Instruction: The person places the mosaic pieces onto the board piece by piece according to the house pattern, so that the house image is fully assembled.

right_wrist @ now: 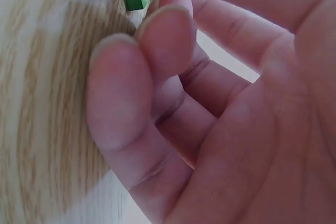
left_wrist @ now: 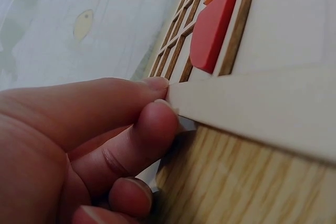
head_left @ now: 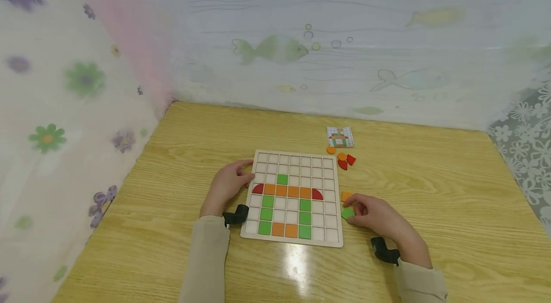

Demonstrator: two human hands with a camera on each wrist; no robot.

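Observation:
A wooden grid board (head_left: 280, 242) lies flat on the table, holding several green and orange square tiles and two red quarter-round tiles (left_wrist: 212, 30). At its left edge, my left hand (head_left: 228, 181) grips the rim between curled fingers. My right hand (head_left: 374, 216) is just off the board's right edge. Between its thumb and fingertips it pinches a green tile (head_left: 347, 213), partly visible at the top of the right wrist view. An orange square tile (head_left: 346, 196) lies beside those fingers, partly covered by them.
A small printed pattern card (head_left: 340, 136) lies beyond the board's upper right corner. Below it are two orange round tiles (head_left: 331, 150) and two loose red quarter-round tiles (head_left: 351, 159). A wall with painted fish (head_left: 280, 49) bounds the table's back, and a flowered wall (head_left: 47, 138) its left side.

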